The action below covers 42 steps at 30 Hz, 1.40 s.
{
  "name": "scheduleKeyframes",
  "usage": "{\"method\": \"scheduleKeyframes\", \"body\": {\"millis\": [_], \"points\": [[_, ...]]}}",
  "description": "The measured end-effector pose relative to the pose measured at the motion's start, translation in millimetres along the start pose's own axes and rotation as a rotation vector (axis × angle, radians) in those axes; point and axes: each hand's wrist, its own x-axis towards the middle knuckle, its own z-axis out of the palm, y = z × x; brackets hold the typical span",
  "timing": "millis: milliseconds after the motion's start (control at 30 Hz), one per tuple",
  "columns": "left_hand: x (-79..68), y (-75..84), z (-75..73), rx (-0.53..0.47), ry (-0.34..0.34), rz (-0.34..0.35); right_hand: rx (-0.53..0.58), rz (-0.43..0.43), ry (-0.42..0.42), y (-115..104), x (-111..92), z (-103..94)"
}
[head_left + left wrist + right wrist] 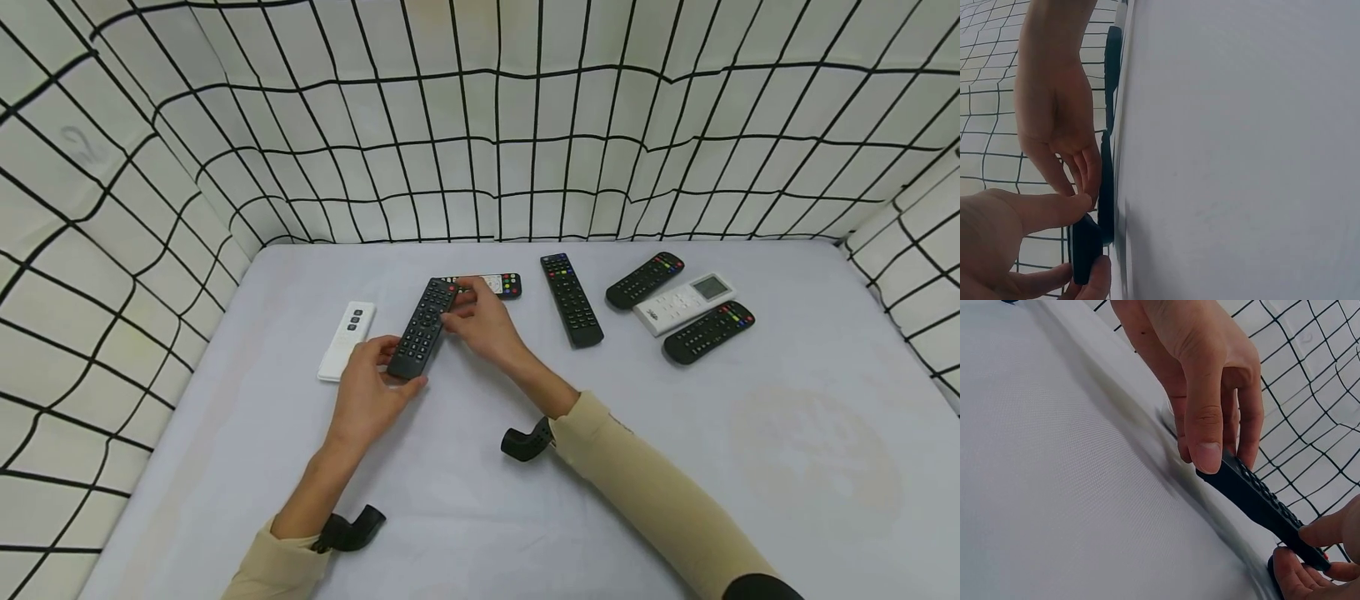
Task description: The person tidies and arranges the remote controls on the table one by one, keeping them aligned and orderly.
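A black remote control (423,325) with rows of buttons and a red button at its far end is held tilted above the white table. My left hand (369,398) grips its near end, thumb at the bottom corner and fingers along the left side. The right hand (487,323) pinches the far end from the right; in the right wrist view its fingers (1291,572) sit near the red button. Behind the right hand lies another black remote with coloured buttons (512,285), partly covered. A white remote (347,340) lies just left of the left hand.
To the right lie a long black remote (572,302), two rounded black remotes, one farther back (645,281) and one nearer (708,332), and a white remote with a display (684,303) between them. Black-gridded white walls (517,167) rise at the table's back and sides.
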Motion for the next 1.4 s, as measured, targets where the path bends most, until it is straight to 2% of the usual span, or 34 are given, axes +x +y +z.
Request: {"method": "scheduleKeyframes", "body": {"millis": [467,700,1067,1400], "points": [[-4.2,-3.3,-5.6,0.031,0.006,-0.037,-0.066,-0.001,-0.04,0,5,8.6],[-3.7,-4.1,-7.7,0.04,0.032,-0.045,-0.096,-0.011,-0.055,0,8,13.3],[-7.9,-3.7,-9.5,0.142,0.048,-0.066,-0.105,-0.024,-0.093,7,13,20.4],[-10.1,-0.9,-11.7,0.178,0.038,-0.112,-0.141,-0.045,-0.115,2,18,27.7]]}}
